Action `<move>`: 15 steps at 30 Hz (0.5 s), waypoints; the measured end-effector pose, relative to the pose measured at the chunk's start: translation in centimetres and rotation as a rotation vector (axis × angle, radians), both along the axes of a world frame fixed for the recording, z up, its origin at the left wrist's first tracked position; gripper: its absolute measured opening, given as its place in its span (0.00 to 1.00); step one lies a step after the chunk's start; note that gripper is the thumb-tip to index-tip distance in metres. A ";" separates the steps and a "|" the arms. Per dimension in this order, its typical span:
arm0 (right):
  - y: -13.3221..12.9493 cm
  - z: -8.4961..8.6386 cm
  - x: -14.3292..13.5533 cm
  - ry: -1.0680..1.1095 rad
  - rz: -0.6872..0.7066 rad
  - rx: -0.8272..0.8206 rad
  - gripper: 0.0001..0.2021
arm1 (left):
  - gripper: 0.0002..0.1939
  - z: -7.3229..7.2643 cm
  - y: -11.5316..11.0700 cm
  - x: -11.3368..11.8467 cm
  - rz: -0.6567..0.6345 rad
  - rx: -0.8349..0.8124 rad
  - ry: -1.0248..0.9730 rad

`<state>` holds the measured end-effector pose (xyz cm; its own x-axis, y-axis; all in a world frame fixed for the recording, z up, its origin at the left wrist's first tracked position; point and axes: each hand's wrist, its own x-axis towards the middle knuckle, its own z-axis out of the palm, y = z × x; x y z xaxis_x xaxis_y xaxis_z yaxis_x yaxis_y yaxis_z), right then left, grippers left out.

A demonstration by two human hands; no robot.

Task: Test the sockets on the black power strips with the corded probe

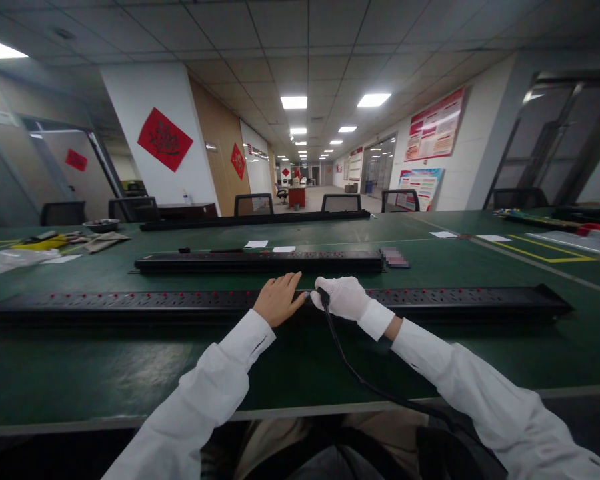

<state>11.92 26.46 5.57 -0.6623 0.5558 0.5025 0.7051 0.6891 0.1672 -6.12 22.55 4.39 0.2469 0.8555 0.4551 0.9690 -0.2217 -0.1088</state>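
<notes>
A long black power strip [130, 303] with a row of sockets and small red parts lies across the green table in front of me. My bare left hand [279, 300] rests on its middle, fingers stretched out and thumb pointing toward the other hand. In a white glove, my right hand [344, 298] is closed around a black plug [324, 295] over the strip. From the plug a black cord [350, 370] hangs down over the table's front edge. The plug's front end is hidden by my fingers, so whether it sits in a socket cannot be told.
Behind lies a second black power strip [260, 262], with a third long black bar [255, 220] farther back. White paper slips [256, 244] lie between them. On the left are a metal bowl [101, 225] and a plastic bag [15, 260]. Chairs [341, 202] line the far side.
</notes>
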 end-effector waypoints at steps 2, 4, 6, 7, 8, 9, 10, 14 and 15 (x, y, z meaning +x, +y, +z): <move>0.0 -0.1 0.0 0.003 0.001 0.007 0.19 | 0.22 0.0 0.0 0.0 0.061 -0.098 0.028; 0.1 -0.1 0.0 0.002 0.007 0.015 0.19 | 0.21 0.1 0.0 0.2 0.089 -0.154 0.049; 0.3 0.1 0.0 -0.008 0.024 0.021 0.19 | 0.21 0.3 -0.1 0.5 0.104 -0.156 0.063; 0.4 0.2 0.1 -0.017 0.046 0.022 0.19 | 0.20 0.3 -0.2 0.6 0.111 -0.151 0.066; 0.5 0.4 0.1 -0.032 0.076 0.019 0.19 | 0.19 0.3 -0.2 0.7 0.121 -0.143 0.068; 0.7 0.6 0.2 -0.053 0.114 0.014 0.19 | 0.18 0.3 -0.2 0.8 0.132 -0.133 0.067; 0.8 0.9 0.4 -0.076 0.153 0.007 0.18 | 0.18 0.3 -0.2 1.0 0.140 -0.121 0.063; 1.6 1.9 1.7 -0.148 0.224 -0.028 0.16 | 0.17 0.0 0.1 2.2 0.139 -0.081 0.032; 1.8 2.1 2.2 -0.152 0.217 -0.039 0.16 | 0.17 -0.1 0.1 2.7 0.129 -0.072 0.024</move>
